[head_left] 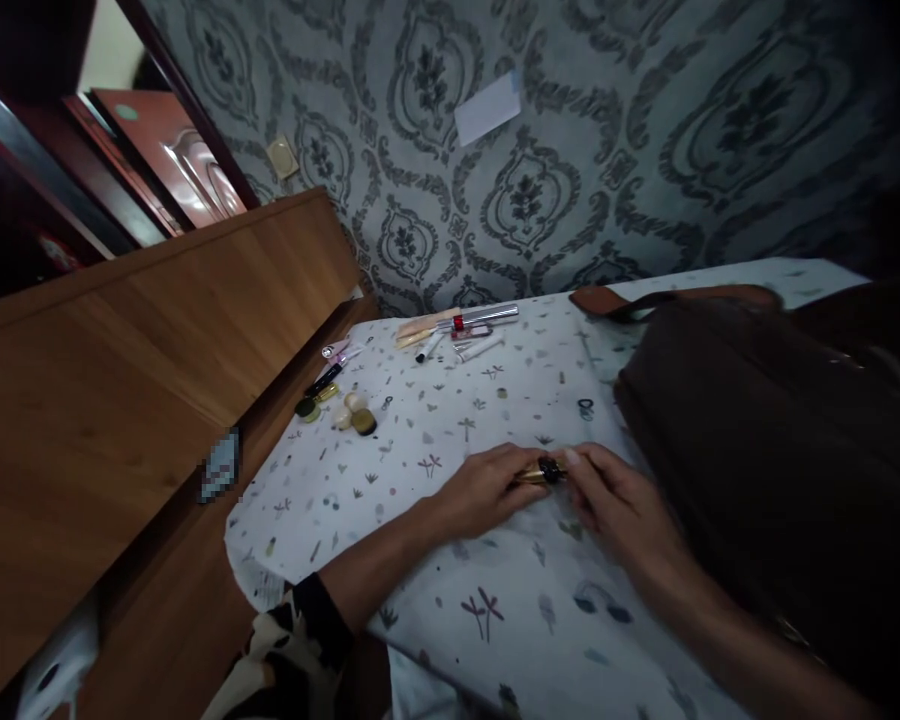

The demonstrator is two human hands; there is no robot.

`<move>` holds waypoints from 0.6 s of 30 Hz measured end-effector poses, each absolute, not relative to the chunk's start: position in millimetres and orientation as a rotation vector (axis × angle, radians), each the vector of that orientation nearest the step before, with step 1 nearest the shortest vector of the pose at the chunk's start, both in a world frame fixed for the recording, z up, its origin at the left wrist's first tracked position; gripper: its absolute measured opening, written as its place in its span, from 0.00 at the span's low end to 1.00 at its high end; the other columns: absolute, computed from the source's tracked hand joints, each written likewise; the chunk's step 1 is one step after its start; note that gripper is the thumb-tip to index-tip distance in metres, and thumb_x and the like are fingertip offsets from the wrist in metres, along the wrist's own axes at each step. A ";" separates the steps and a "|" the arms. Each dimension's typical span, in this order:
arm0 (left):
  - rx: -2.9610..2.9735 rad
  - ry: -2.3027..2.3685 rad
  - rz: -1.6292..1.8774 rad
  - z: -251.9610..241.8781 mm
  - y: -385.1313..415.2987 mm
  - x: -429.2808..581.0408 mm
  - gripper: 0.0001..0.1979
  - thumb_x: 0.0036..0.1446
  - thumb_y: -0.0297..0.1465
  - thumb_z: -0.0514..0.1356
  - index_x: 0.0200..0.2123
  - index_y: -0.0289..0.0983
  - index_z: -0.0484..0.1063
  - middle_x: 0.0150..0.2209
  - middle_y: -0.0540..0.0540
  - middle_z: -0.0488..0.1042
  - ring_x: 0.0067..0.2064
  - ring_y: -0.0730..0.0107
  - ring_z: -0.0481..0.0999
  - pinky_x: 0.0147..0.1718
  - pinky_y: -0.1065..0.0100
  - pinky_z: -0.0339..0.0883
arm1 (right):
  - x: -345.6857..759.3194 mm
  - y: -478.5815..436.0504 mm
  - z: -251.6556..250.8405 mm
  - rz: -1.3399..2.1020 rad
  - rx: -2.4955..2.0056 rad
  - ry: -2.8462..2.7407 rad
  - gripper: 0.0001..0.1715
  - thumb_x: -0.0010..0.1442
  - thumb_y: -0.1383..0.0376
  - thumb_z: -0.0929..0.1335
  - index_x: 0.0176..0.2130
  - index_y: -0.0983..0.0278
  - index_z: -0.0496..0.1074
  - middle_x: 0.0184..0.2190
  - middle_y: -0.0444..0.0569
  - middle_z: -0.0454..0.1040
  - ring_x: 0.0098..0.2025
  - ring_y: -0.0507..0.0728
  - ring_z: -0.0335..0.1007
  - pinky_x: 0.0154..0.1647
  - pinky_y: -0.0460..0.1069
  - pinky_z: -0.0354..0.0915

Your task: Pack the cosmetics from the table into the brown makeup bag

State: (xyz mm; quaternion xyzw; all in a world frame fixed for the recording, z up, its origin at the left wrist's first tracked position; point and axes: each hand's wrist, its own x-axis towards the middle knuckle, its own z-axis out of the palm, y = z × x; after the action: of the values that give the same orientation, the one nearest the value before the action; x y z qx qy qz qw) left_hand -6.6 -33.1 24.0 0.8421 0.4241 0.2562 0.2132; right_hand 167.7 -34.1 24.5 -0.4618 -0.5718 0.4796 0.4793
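Observation:
A small gold and black tube [547, 470], which looks like a lipstick, is held low over the printed cloth [390, 580]. My left hand [484, 492] has its fingers closed round the tube's left end. At the other end, the thumb and fingers of my right hand [616, 500] pinch it. Both fists partly cover the tube, so its ends are hidden. Farther back on the cloth lie several slim cosmetic items, among them a silver tube with a red band [487, 318]. Small round jars [364, 422] stand in a group to the left, near a black tube [324, 380].
A large dark bag [735, 420] with a brown strap fills the right side, close to my right forearm. Along the left runs a wooden board [157, 350]. A patterned wall [525, 190] rises behind the cloth.

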 end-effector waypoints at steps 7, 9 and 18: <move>2.299 1.133 0.811 21.6 -33.0 -6.8 0.22 0.66 0.38 0.58 0.57 0.32 0.70 0.49 0.38 0.77 0.50 0.61 0.76 0.52 0.65 0.68 | 167.5 -33.0 21.9 1.128 -1.105 -1.439 0.30 0.58 0.38 0.64 0.27 0.61 0.63 0.15 0.40 0.58 0.17 0.51 0.53 0.16 0.46 0.52; 2.211 1.101 0.839 23.3 -32.6 -7.1 0.22 0.64 0.39 0.59 0.56 0.32 0.72 0.48 0.38 0.78 0.48 0.61 0.77 0.51 0.65 0.68 | 168.1 -33.7 21.7 1.079 -1.089 -1.464 0.29 0.59 0.39 0.63 0.28 0.61 0.64 0.16 0.40 0.58 0.18 0.51 0.55 0.17 0.46 0.53; 1.610 0.995 0.885 25.9 -32.7 -4.4 0.32 0.53 0.49 0.67 0.54 0.32 0.74 0.37 0.45 0.75 0.33 0.71 0.70 0.31 0.71 0.65 | 172.0 -44.3 39.4 1.046 -1.000 -1.553 0.26 0.62 0.44 0.63 0.41 0.64 0.68 0.18 0.40 0.63 0.20 0.53 0.61 0.20 0.47 0.60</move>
State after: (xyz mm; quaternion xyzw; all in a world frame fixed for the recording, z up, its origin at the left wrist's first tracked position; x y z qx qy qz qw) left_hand -4.4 -32.7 25.9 0.6663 0.4119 0.3664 0.5022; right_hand 172.0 -44.3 39.4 -0.4111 -0.6389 0.4301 0.4877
